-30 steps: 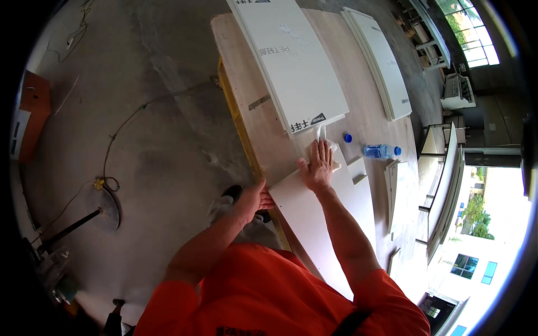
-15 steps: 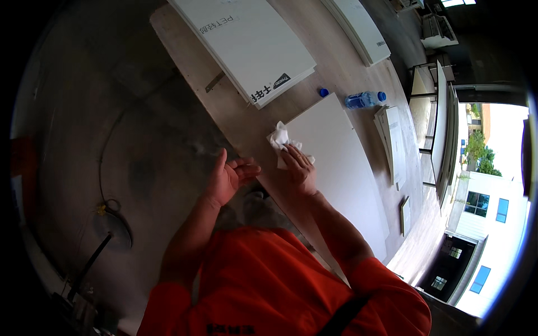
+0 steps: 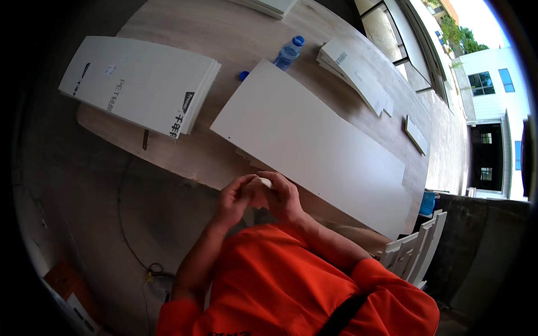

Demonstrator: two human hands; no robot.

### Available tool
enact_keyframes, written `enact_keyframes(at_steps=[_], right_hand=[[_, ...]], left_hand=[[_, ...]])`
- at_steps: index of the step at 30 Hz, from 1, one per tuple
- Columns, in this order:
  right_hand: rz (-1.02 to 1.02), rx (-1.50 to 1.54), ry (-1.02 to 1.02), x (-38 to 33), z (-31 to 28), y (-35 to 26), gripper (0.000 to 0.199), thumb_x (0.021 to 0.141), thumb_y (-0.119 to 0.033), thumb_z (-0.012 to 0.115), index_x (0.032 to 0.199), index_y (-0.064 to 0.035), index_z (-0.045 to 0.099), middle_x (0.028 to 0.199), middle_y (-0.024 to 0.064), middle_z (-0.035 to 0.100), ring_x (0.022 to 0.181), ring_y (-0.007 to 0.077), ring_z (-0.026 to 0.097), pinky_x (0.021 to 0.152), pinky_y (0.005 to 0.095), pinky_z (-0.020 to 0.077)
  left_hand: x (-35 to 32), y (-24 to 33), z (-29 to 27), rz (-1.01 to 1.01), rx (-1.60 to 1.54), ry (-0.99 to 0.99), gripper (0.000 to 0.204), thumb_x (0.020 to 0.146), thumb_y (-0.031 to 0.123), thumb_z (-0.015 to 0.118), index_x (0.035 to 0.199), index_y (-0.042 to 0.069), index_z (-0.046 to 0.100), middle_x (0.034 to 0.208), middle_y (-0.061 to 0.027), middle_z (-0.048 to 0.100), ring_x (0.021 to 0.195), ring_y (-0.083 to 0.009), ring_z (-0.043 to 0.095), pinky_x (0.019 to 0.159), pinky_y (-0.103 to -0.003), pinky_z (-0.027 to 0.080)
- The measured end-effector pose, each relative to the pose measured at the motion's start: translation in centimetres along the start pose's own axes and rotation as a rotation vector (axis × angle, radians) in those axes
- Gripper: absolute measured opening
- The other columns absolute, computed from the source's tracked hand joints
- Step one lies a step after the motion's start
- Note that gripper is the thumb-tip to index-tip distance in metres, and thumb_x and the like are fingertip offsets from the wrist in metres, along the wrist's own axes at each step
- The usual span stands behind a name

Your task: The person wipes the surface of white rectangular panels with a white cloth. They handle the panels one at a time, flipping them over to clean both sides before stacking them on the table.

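Close in front of my body, my left hand (image 3: 232, 197) and my right hand (image 3: 287, 200) are brought together with fingers curled around a white wiping cloth (image 3: 263, 182). Only a small bunched part of the cloth shows between the fingers; my hands hide the rest. Both hands are raised near the table's front edge, off the panel. Just beyond them, a long white panel (image 3: 314, 131) lies flat on the wooden table (image 3: 188, 159), its surface smooth and slightly shiny.
A stack of printed white boards (image 3: 151, 84) lies at the left. Behind the panel are a blue-capped water bottle (image 3: 287, 54) and a loose blue cap (image 3: 243, 75). Smaller board pieces (image 3: 358, 75) lie to the right. White strips (image 3: 423, 249) stand beside the table at lower right.
My right hand has lifted the cloth off the panel's corner and drawn it toward my body. The left hand, open before, has closed on it too. The view has turned rightward.
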State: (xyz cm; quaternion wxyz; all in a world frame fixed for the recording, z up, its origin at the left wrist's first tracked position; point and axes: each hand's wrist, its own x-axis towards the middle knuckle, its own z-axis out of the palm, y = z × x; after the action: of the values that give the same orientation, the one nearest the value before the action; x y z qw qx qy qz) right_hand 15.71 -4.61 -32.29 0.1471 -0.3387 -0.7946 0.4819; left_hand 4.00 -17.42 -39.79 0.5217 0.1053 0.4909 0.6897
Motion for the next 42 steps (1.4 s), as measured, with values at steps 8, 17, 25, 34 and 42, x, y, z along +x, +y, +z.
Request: enact_keyframes(at_steps=[8, 17, 25, 34, 42], right_hand=[[-0.398, -0.163, 0.019, -0.7, -1.9, 1.8, 0.039, 0.093, -0.027, 0.072, 0.126, -0.0074, 0.062, 0.138, 0.0149, 0.059, 0.132, 0.0385, 0.053, 0.107, 0.0499, 0.0463], [-0.311, -0.072, 0.126, 6.7, -7.5, 5.4, 0.043, 0.094, -0.006, 0.068, 0.136, -0.0048, 0.058, 0.127, 0.0198, 0.062, 0.105, 0.0366, 0.068, 0.083, 0.0425, 0.0576], [-0.592, -0.553, 0.605, 34.0, -13.5, 3.4, 0.021, 0.091, -0.021, 0.073, 0.110, -0.0119, 0.070, 0.129, 0.0135, 0.062, 0.118, 0.0334, 0.060, 0.089, 0.0434, 0.0543], [-0.301, -0.934, 0.351, 42.3, -12.8, 8.6, 0.032, 0.099, -0.038, 0.063, 0.096, -0.0084, 0.074, 0.100, 0.0128, 0.065, 0.090, 0.0312, 0.065, 0.072, 0.0447, 0.0565], [0.129, -0.441, 0.629, 43.4, -17.0, 12.1, 0.042, 0.099, -0.040, 0.054, 0.090, -0.0037, 0.072, 0.094, 0.0229, 0.072, 0.091, 0.0411, 0.069, 0.082, 0.0510, 0.0551]], left_hand=[[3.4, -0.9, 2.4, -0.534, -0.699, -0.021, 0.040, 0.108, 0.030, 0.042, 0.131, 0.003, 0.059, 0.129, -0.0147, 0.065, 0.116, -0.0287, 0.066, 0.101, -0.044, 0.055], [8.1, 5.7, 8.0, -0.318, -0.168, -0.359, 0.083, 0.103, 0.067, 0.044, 0.148, -0.003, 0.046, 0.145, -0.0160, 0.055, 0.134, -0.0288, 0.052, 0.116, -0.046, 0.038], [16.9, 2.1, 2.1, 0.658, 1.601, 0.380, 0.068, 0.093, 0.034, 0.068, 0.147, -0.001, 0.045, 0.156, -0.0268, 0.039, 0.145, -0.0491, 0.034, 0.121, -0.062, 0.025], [16.4, 2.2, 2.8, 0.624, 1.670, 0.363, 0.070, 0.089, 0.031, 0.065, 0.147, 0.000, 0.043, 0.157, -0.0268, 0.037, 0.149, -0.0503, 0.027, 0.122, -0.064, 0.018], [16.7, 2.4, 3.4, 0.622, 1.689, 0.363, 0.070, 0.089, 0.037, 0.062, 0.143, -0.004, 0.046, 0.156, -0.0285, 0.038, 0.148, -0.0518, 0.028, 0.121, -0.065, 0.018]])
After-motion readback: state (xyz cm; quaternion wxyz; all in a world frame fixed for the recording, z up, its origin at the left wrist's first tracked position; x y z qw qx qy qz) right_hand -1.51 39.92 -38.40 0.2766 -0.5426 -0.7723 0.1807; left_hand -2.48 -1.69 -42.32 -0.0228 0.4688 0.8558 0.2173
